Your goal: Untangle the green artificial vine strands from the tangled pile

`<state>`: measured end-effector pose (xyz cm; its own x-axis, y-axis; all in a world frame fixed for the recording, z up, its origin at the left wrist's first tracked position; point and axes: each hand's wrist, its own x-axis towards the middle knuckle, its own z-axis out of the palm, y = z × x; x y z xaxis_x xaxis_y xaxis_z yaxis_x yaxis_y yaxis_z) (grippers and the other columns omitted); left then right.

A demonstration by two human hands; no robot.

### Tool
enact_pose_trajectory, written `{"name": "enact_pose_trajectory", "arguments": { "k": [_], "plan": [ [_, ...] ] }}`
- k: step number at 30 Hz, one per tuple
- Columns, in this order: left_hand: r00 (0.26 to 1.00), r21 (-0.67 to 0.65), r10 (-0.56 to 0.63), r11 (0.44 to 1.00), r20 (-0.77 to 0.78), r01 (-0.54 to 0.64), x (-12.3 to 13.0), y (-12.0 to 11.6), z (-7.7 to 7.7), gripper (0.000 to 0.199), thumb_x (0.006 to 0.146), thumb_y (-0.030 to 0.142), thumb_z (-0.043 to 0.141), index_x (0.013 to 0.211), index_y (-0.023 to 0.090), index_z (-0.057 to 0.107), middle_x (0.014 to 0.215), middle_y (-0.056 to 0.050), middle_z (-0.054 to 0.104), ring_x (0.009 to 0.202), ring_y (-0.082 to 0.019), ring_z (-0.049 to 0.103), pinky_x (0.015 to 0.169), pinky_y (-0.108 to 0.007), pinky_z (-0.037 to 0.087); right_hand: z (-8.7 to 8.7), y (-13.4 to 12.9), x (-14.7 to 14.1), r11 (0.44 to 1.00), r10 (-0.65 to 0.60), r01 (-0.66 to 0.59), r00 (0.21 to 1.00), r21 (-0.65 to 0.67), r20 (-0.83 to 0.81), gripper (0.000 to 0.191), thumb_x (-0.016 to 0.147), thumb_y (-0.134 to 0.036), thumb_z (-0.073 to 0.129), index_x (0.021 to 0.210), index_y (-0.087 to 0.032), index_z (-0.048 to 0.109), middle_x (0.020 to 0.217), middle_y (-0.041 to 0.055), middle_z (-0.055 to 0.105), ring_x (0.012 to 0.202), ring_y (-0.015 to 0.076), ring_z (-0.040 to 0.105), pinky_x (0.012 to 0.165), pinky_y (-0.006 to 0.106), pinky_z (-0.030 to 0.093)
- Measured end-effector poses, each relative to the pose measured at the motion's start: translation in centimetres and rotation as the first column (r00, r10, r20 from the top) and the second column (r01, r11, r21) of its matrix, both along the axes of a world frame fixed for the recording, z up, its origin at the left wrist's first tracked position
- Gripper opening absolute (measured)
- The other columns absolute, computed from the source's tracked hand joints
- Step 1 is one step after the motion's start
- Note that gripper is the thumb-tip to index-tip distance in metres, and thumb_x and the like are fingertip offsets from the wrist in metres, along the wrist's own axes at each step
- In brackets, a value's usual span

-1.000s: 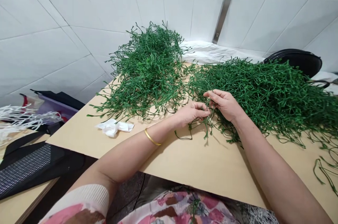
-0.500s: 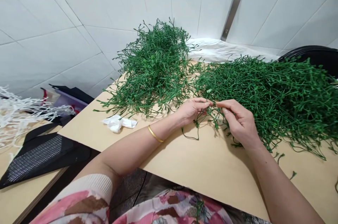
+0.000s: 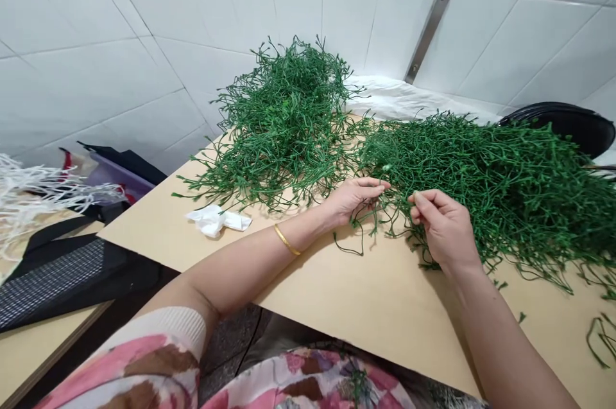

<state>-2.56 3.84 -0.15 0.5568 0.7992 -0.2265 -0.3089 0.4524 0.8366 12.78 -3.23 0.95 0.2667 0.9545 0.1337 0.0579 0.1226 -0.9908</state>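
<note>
My left hand (image 3: pixel 356 200), with a gold bangle (image 3: pixel 287 241) on the wrist, is closed at the front edge of the green strands. Thumb and index finger pinch thin green strands (image 3: pixel 355 252), some dangling below the palm in a loop. A short gap to the right, my right hand (image 3: pixel 445 229) is closed with thumb and fingertips together; whatever is between them is too small to make out. Behind it spreads a large heap of green string-like strands (image 3: pixel 481 171) with small tufted ends. Another tangled pile (image 3: pixel 283 120) of the same strands rises behind my left forearm.
A crumpled white tissue (image 3: pixel 216 221) lies on the wooden tabletop (image 3: pixel 308 306). White plastic sheeting (image 3: pixel 399 97) and a black round-edged object (image 3: pixel 563 123) are along the tiled wall. White strands (image 3: pixel 43 197) and black mesh material (image 3: pixel 58 280) lie on a lower surface at left.
My right hand has pulled away from the left, a little to the right and down, and the gap between them has widened. My left hand keeps its pinch. The view has shifted slightly.
</note>
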Motion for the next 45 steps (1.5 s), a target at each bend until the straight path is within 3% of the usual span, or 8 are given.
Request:
{"name": "enact_pose_trajectory", "arguments": {
  "k": [6, 12, 18, 24, 30, 35, 42, 45],
  "plan": [
    [0.975, -0.01, -0.204, 0.979, -0.083, 0.204, 0.5, -0.8, -0.2, 0.016, 0.064, 0.015, 0.07, 0.063, 0.01, 0.055, 0.055, -0.002, 0.058, 0.048, -0.007, 0.054, 0.053, -0.021, 0.043, -0.1, 1.1, -0.2, 0.988, -0.104, 0.134, 0.94, 0.071, -0.326, 0.022, 0.062, -0.034, 0.071, 0.064, -0.018, 0.056, 0.058, -0.0037, 0.05, 0.049, 0.0057, 0.043, 0.048, 0.022, 0.038],
    [0.996, -0.007, -0.09, 0.996, -0.024, 0.09, 0.7, -0.6, -0.3, 0.018, 0.067, 0.013, 0.067, 0.064, 0.013, 0.049, 0.052, 0.0, 0.057, 0.049, -0.008, 0.056, 0.052, -0.019, 0.043, -0.8, 1.1, -0.9, 0.997, -0.01, 0.042, 0.917, 0.071, -0.4, 0.019, 0.063, -0.032, 0.069, 0.075, -0.021, 0.058, 0.068, -0.003, 0.054, 0.062, 0.008, 0.052, 0.063, 0.025, 0.045],
    [0.999, 0.032, 0.03, 0.999, 0.034, -0.031, 0.7, 0.0, -0.5, 0.017, 0.07, 0.014, 0.063, 0.066, 0.015, 0.046, 0.05, 0.003, 0.052, 0.045, -0.007, 0.052, 0.047, -0.019, 0.04, -1.3, 0.8, -1.0, 0.987, 0.158, -0.156, 0.962, 0.026, -0.225, 0.035, 0.072, -0.052, 0.056, 0.089, -0.022, 0.059, 0.094, 0.0057, 0.061, 0.081, 0.015, 0.057, 0.072, 0.031, 0.047],
    [0.999, 0.058, 0.019, 0.998, 0.039, -0.021, 0.3, 0.1, -0.3, 0.017, 0.068, 0.014, 0.064, 0.064, 0.014, 0.047, 0.05, 0.003, 0.051, 0.042, -0.005, 0.046, 0.046, -0.019, 0.038, -1.9, 0.7, -1.3, 0.973, 0.23, -0.23, 0.973, 0.032, -0.006, 0.029, 0.069, -0.028, 0.064, 0.097, -0.023, 0.059, 0.091, 0.0018, 0.06, 0.078, 0.0122, 0.053, 0.07, 0.026, 0.045],
    [1.0, 0.099, 0.019, 0.995, -0.017, -0.017, 0.6, -0.9, -0.2, 0.025, 0.059, 0.021, 0.071, 0.064, 0.014, 0.048, 0.049, 0.005, 0.049, 0.043, -0.004, 0.045, 0.046, -0.017, 0.036, -2.0, 1.0, -1.1, 0.984, 0.177, -0.177, 0.984, 0.014, -0.022, 0.028, 0.066, -0.027, 0.066, 0.09, -0.023, 0.052, 0.081, -0.0011, 0.058, 0.067, 0.0105, 0.052, 0.059, 0.022, 0.044],
    [0.999, 0.157, -0.005, 0.988, -0.044, 0.011, 0.6, -1.3, 0.1, 0.022, 0.059, 0.021, 0.07, 0.065, 0.013, 0.05, 0.051, 0.005, 0.051, 0.045, -0.004, 0.046, 0.047, -0.018, 0.036, -1.5, 0.9, -1.3, 0.973, 0.224, -0.224, 0.975, -0.063, -0.011, 0.02, 0.067, -0.03, 0.064, 0.083, -0.02, 0.057, 0.075, 0.0001, 0.061, 0.067, 0.0121, 0.056, 0.066, 0.027, 0.046],
    [0.987, 0.214, 0.123, 0.972, -0.102, -0.099, 0.7, -1.1, 0.0, 0.016, 0.065, 0.011, 0.064, 0.06, 0.013, 0.049, 0.049, 0.005, 0.049, 0.043, -0.003, 0.045, 0.047, -0.017, 0.036, -2.1, 1.1, -0.7, 0.941, 0.327, -0.323, 0.945, -0.104, 0.02, 0.023, 0.066, -0.025, 0.066, 0.088, -0.021, 0.06, 0.084, 0.0007, 0.062, 0.075, 0.0125, 0.056, 0.074, 0.027, 0.045],
    [0.993, 0.149, 0.093, 0.986, -0.074, -0.081, 0.7, -1.0, -0.1, 0.015, 0.069, 0.01, 0.059, 0.063, 0.014, 0.046, 0.049, 0.003, 0.051, 0.044, -0.005, 0.049, 0.047, -0.019, 0.039, -2.3, 1.1, -0.5, 0.949, 0.31, -0.304, 0.949, -0.084, 0.06, 0.021, 0.066, -0.023, 0.064, 0.087, -0.021, 0.061, 0.086, 0.0013, 0.062, 0.077, 0.0134, 0.055, 0.074, 0.028, 0.044]
  ]
}}
